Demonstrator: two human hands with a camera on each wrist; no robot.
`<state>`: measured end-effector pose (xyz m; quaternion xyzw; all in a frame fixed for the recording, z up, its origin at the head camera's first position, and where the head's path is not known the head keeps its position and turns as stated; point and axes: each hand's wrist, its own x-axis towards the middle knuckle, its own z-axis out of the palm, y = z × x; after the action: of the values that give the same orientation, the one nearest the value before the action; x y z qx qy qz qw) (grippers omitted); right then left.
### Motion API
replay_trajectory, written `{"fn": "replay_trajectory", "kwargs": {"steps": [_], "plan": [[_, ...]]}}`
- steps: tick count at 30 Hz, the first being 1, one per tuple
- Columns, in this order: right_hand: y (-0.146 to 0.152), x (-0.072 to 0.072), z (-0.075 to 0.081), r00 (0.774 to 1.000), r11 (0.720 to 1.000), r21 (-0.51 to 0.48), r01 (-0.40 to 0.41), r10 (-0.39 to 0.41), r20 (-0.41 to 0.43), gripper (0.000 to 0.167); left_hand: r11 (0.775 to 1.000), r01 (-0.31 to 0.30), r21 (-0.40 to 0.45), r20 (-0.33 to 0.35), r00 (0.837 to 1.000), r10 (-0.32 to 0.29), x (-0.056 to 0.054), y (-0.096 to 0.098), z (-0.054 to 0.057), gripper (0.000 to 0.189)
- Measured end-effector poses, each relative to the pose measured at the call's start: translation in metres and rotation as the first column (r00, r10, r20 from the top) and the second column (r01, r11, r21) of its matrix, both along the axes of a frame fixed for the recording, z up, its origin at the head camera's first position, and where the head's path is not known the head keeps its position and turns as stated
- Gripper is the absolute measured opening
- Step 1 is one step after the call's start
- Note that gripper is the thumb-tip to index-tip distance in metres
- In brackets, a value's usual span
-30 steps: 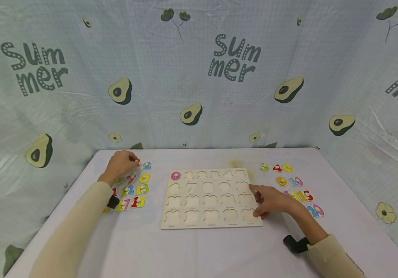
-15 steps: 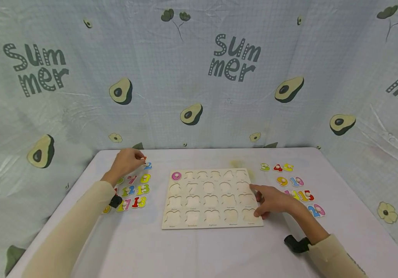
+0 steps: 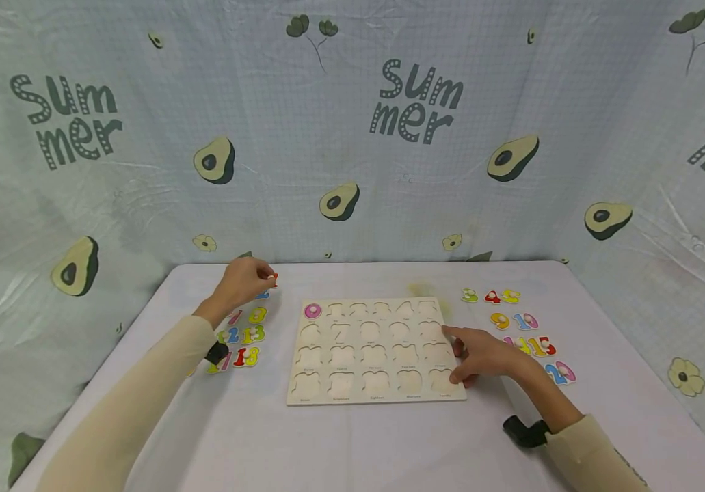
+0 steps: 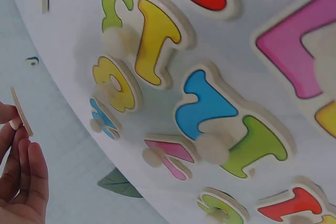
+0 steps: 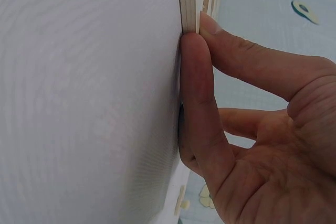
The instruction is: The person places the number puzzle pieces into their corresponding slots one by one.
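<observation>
"Before we get to direction, what's the L hand (image 3: 244, 281) got?"

"Thumb & fingers pinched tight on a red pc (image 3: 275, 278). Digit's too small to read for sure, maybe a 1."

"Where's the pc vs the table (image 3: 352, 451)?"

"Toward the back, L of centre, just beyond the blue 2 (image 3: 262, 296). Looks held clear of the surface. L wrist cam has it edge-on, so can't tell exact tilt."

"OK, & the board (image 3: 357, 359)?"

"To the R of the L hand & a bit nearer the person, w/ a gap btw. Long axis runs side to side, R edge leaning slightly."

"And the R hand (image 3: 484, 355)?"

"Finger & thumb clamped on the board's R edge, near the front corner. No pc in it."

"So which hand's nearer the back L corner, by the pink 0 (image 3: 312, 311)?"

"L, def. IMO that's the key relation: from pc to corner it's rightward & slightly toward the person, w/ the R hand at the far end, well out of that path."
</observation>
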<state>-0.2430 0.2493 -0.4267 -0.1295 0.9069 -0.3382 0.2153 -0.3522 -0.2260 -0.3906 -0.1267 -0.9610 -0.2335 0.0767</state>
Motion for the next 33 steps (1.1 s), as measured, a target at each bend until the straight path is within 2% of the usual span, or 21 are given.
{"fn": "replay_trajectory", "kwargs": {"steps": [10, 21, 27, 33], "plan": [[0.001, 0.000, -0.001, 1.000, 1.000, 0.004, 0.000, 0.000, -0.007, 0.095, 0.998, 0.056, 0.015, -0.004, 0.998, -0.056, -0.003, 0.022, -0.001, 0.019], [0.001, 0.000, -0.002, 1.000, 1.000, -0.003, 0.000, -0.001, -0.012, 0.095, 0.989, 0.148, -0.012, -0.065, 0.987, -0.149, -0.004, 0.045, -0.007, 0.016], [0.000, 0.000, -0.003, 1.000, 1.000, -0.002, 0.001, -0.001, -0.011, 0.095, 0.980, 0.196, -0.015, -0.041, 0.980, -0.197, -0.004, 0.054, -0.005, 0.015], [0.000, -0.001, -0.003, 1.000, 1.000, -0.004, 0.004, -0.004, -0.009, 0.095, 0.981, 0.195, -0.025, 0.002, 0.981, -0.195, -0.006, 0.062, -0.005, 0.014]]}}
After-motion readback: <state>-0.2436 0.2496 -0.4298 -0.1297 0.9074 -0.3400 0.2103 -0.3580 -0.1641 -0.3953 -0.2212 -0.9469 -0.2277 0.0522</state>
